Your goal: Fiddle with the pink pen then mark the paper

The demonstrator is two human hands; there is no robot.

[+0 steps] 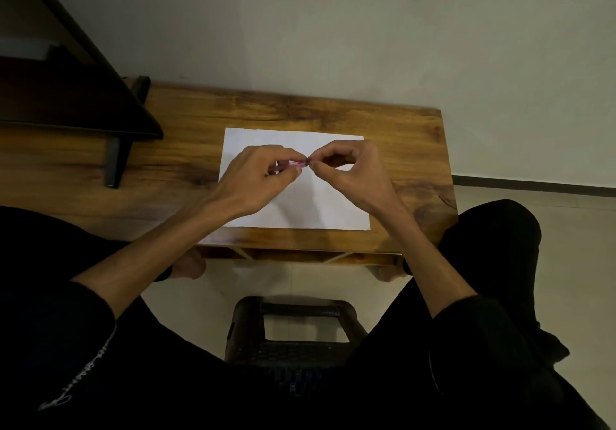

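At the far left, a dark piece of furniture (66, 96) stands on the wooden desk (186, 163), and one of its dark legs (115, 163) comes down onto the desk surface. The desk stands against a pale wall (366, 29).

In the middle of the desk lies a white sheet of paper (316, 209), flat, with its long side toward the person. Both hands are held just above this paper.

The left hand (256, 179) has its fingers curled, and it pinches a small pink object (297, 163) between the thumb and the fingertips. What this object is exactly I cannot tell, because it is small and mostly covered by the fingers. The right hand (350, 173) meets it from the other side: its thumb and first finger are pressed together on the right end of the same pink object, and the other fingers are bent over the palm. So the pink object is between the two hands, over the upper middle part of the paper.

Below the desk edge, a dark plastic stool (293, 329) stands on the light floor (566, 263), between the person's legs in black trousers (493, 229).
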